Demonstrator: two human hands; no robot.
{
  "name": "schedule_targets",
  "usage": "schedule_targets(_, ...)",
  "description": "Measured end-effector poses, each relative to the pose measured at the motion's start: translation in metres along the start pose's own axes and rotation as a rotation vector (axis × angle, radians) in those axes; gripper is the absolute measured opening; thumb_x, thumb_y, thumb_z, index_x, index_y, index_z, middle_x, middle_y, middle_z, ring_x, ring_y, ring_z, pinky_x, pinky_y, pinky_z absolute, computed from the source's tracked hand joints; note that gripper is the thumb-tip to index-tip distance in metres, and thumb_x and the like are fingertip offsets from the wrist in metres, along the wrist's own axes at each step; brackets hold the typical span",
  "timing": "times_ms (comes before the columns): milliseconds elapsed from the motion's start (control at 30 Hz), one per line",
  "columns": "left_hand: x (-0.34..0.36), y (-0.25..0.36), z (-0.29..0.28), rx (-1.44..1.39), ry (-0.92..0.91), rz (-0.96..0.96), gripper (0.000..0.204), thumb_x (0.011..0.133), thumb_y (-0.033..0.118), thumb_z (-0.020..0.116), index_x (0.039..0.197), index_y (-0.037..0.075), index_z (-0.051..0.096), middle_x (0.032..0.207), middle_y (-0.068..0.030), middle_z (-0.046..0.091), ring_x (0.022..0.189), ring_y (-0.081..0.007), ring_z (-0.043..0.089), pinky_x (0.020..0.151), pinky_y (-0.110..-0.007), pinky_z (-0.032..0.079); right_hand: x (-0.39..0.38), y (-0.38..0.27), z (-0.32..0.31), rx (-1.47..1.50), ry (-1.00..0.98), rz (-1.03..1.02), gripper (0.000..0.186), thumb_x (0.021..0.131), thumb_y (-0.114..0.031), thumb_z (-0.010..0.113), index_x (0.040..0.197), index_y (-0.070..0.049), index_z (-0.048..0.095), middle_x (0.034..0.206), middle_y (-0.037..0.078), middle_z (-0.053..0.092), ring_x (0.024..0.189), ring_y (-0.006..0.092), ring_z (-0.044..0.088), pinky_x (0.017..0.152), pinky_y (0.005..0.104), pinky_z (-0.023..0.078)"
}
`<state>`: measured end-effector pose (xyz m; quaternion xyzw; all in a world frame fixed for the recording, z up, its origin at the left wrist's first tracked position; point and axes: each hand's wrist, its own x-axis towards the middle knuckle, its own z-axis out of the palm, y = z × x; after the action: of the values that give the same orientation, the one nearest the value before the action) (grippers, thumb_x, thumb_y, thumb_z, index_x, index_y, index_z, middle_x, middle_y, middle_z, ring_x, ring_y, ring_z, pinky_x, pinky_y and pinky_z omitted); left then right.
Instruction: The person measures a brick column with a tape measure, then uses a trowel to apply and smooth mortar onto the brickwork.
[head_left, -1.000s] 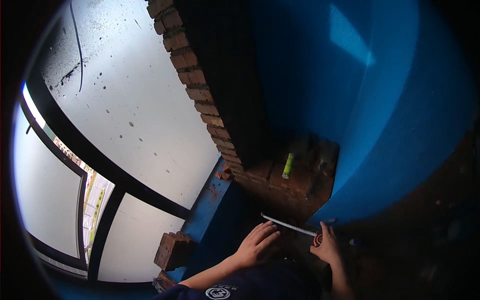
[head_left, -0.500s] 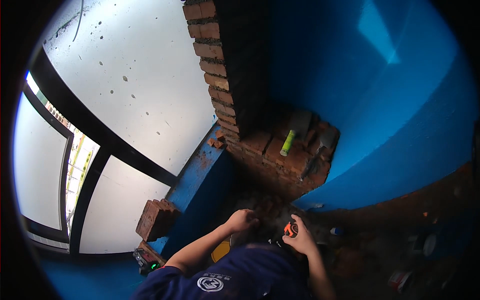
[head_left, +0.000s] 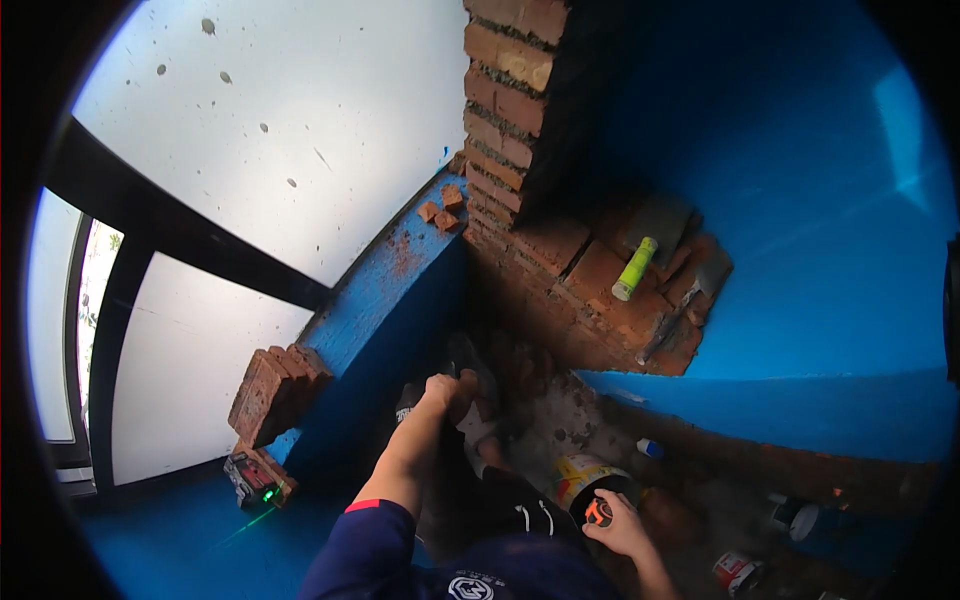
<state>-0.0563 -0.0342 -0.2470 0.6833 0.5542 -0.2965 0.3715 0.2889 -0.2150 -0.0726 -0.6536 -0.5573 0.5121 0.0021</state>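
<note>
An orange and black tape measure (head_left: 598, 512) is gripped in my right hand (head_left: 623, 530), low in the view beside a bucket (head_left: 580, 467). My left hand (head_left: 452, 390) is closed, reaching down over my legs and shoes. What it holds, if anything, is too small and dark to make out. No drawn-out tape blade can be seen between the two hands. Ahead and to the right, a trowel with a yellow-green handle (head_left: 635, 268) lies on the stepped brickwork (head_left: 560, 250).
A brick column (head_left: 505, 95) rises ahead. On the blue ledge (head_left: 385, 270) lie brick pieces (head_left: 440, 212) and a brick stack (head_left: 272, 395). A laser level (head_left: 250, 480) glows green at its near end. A curved blue wall (head_left: 800, 290) borders the right; containers (head_left: 735, 572) litter the floor.
My view has shifted, bringing my legs and the bucket into sight. My left hand now reaches farther forward, away from my body. The tape measure stays in my right hand.
</note>
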Motion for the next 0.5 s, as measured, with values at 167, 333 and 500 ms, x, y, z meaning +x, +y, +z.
schedule_targets(167,0.044,-0.013,0.036,0.059,0.006,-0.038,0.037,0.081,0.036,0.051,0.106,0.011,0.062,0.11,-0.0094,0.061,0.101,-0.0232,0.059,0.083,-0.037,0.045,0.021,-0.028,-0.008,-0.073,0.083,-0.094,0.069,0.063,-0.027,0.071,0.122,-0.005,0.043,0.11,0.02,0.049,0.102,0.0345,0.051,0.085,0.0383,0.043)
schedule_targets(333,-0.013,0.091,-0.015,-0.834,0.088,0.741,0.038,0.082,0.037,0.058,0.106,0.008,0.061,0.091,-0.0082,0.065,0.088,-0.02,0.061,0.075,-0.035,0.047,0.045,-0.079,-0.011,-0.167,0.153,-0.249,0.081,0.062,-0.018,0.073,0.13,-0.002,0.032,0.113,0.021,0.049,0.102,0.032,0.051,0.087,0.0376,0.043)
schedule_targets(500,-0.091,0.136,-0.014,-1.482,0.0,1.029,0.022,0.083,0.019,0.064,0.096,0.002,0.059,0.085,-0.0024,0.06,0.08,-0.0092,0.054,0.073,-0.025,0.046,0.059,-0.139,-0.017,-0.26,0.157,-0.26,0.087,0.065,-0.017,0.071,0.134,0.0,0.02,0.113,0.023,0.038,0.103,0.0376,0.045,0.088,0.042,0.041)
